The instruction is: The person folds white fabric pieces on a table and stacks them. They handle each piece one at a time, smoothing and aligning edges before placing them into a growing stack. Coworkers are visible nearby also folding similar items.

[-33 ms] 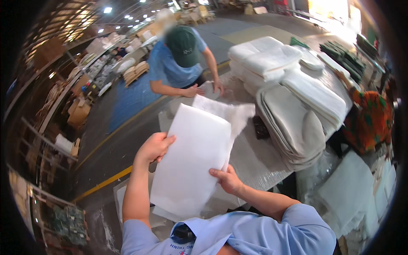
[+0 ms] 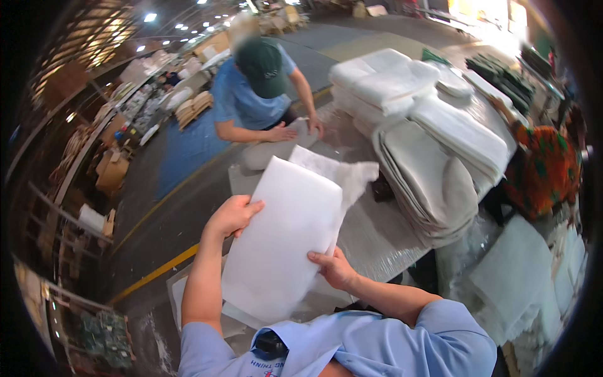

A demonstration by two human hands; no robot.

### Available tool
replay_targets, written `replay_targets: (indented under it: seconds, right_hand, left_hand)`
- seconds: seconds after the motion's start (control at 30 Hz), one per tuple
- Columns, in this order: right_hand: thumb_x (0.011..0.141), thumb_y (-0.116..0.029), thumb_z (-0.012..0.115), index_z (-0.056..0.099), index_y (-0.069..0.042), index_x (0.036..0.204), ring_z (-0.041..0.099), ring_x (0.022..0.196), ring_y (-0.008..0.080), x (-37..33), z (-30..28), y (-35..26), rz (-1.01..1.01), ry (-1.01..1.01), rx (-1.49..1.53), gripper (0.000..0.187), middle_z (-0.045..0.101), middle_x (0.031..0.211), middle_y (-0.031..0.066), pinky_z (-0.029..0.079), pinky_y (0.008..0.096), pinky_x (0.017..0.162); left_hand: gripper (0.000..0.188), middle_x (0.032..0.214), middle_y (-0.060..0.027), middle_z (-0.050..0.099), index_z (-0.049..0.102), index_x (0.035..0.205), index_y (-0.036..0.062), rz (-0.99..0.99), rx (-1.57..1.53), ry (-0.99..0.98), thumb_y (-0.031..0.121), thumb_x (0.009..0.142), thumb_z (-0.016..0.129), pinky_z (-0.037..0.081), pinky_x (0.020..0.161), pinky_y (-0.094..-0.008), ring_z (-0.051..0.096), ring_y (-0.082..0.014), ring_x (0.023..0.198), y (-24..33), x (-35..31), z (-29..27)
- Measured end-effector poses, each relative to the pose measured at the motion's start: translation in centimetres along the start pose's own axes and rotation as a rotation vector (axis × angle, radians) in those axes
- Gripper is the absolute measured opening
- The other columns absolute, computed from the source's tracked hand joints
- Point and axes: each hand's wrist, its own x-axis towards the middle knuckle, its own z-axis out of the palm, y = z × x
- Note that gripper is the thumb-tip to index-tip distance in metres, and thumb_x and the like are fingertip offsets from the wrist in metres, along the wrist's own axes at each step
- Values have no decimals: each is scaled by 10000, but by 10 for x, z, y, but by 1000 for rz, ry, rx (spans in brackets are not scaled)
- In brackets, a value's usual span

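A smooth white padding sheet (image 2: 276,239) is held up at a slant in front of me, above the table. My left hand (image 2: 232,217) grips its left edge, with the thumb on the near face and the fingers curled behind. Lower on the right edge, my right hand (image 2: 335,266) pinches it, thumb on the face and fingers hidden underneath. Behind its upper right side shows a fluffy white batting piece (image 2: 358,179) with a ragged edge; whether the two are joined, I cannot tell.
Across the table (image 2: 377,248), a co-worker (image 2: 254,100) in a green cap presses both hands on a grey folded pad (image 2: 270,154). Stacked white pads (image 2: 383,78) and grey folded pads (image 2: 427,179) stand to the right. Another person (image 2: 543,169) in patterned clothing is beyond them.
The whole view has shifted slightly. Both hands keep the same grip on the white padding sheet. More of the grey pad under the co-worker's hands shows now.
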Motion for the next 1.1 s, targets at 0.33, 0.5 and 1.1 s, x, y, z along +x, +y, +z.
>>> replay_targets:
  seconds: [0.33, 0.5, 1.1]
  right_hand:
    - [1011, -281, 764, 539, -53, 1490, 654, 1181, 217, -34, -120, 87, 538, 134, -53, 576, 673, 1343, 95, 560, 366, 952]
    - [1027, -343, 734, 690, -52, 1248, 696, 872, 129, -98, -175, 20, 673, 127, -517, 368, 741, 1034, 42, 568, 295, 702]
    - [890, -326, 732, 721, 3, 1138, 719, 1028, 465, 34, -228, -57, 37, 744, -1437, 412, 738, 1030, 295, 552, 530, 879]
  left_hand:
    - [454, 665, -92, 611, 658, 1266, 8, -119, 450, -436, 389, 1021, 631, 492, 448, -391, 572, -209, 459, -48, 172, 212]
    - [678, 1240, -251, 705, 501, 1561, 104, 204, 493, -3, 365, 971, 711, 505, 1057, -521, 661, -441, 1180, -50, 140, 258]
    - [728, 1739, -208, 289, 410, 1625, 17, 775, 651, 47, 421, 1037, 552, 125, 1308, -601, 219, -439, 1615, -67, 119, 350]
